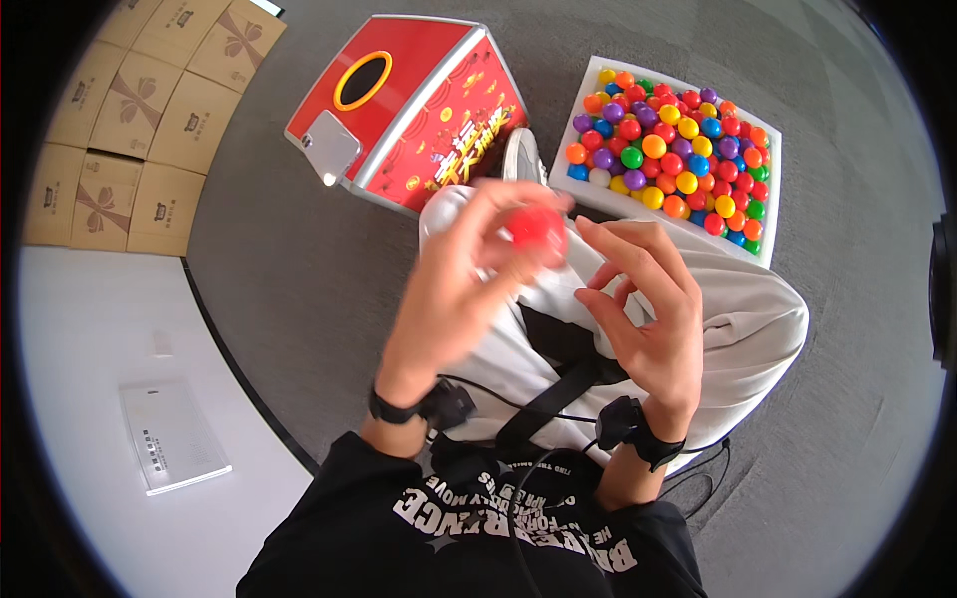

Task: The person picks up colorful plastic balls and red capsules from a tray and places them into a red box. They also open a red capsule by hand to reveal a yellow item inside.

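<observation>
Red ball (536, 229) in left grip (454, 289), right grip (648, 309) open beside

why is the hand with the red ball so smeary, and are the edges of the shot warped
Head view: the left hand and the red ball are motion-blurred, while the right hand and the tray of balls look sharp. Fisheye bend curves the white table edge and the cartons near the rim, with black corners beyond. Lighting is even, with a glare spot on the red box.

Tan cartons (150, 110) upper left
</observation>
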Tool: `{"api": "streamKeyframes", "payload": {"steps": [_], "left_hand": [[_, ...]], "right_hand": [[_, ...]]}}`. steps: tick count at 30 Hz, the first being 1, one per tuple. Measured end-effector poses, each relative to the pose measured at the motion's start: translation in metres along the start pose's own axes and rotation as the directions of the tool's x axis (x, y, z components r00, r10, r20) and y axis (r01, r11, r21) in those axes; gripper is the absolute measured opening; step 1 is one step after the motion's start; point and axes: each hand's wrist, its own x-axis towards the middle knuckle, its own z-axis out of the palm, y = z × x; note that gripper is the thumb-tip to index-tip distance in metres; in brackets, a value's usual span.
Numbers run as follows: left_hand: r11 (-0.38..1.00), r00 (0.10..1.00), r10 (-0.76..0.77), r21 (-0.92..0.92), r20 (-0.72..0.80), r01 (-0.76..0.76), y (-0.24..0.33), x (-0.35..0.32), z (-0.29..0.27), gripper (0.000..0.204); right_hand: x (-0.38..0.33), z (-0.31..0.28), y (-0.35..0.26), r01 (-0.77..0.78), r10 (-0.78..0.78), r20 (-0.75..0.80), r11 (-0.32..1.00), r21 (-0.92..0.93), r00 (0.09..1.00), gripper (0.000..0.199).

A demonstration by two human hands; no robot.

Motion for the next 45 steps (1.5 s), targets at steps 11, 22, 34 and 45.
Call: {"api": "streamKeyframes", "payload": {"steps": [11,22,34,45], "left_hand": [[0.209,0.905,0.37,0.968,-0.208,0.137,-0.064,0.182,-0.262,0.041],[0.135,0.957,-0.138,0.953,-0.254,0.273,-0.062,0.211,-0.262,0.035],[0.557,0.956,0.277,0.794,0.097,-0.243,-0.112,0.204,-0.035,0.033],[0.414,0.997,0.02,0.909,-0.071,0.057,-0.217,0.253,0.013,0.046]], "right_hand": [[0.0,-0.022,0.013,0.073,-0.08,-0.124,0.995,-0.064,0.989,0.028],[-0.005,-0.052,0.023,-0.061,0.053,-0.212,0.998,-0.035,0.976,0.023],[-0.005,-0.06,0.04,-0.132,0.118,-0.233,0.99,-0.046,0.965,0.019],[-0.003,-0.067,0.053,-0.22,0.203,-0.254,0.975,-0.04,0.946,0.019]]}}
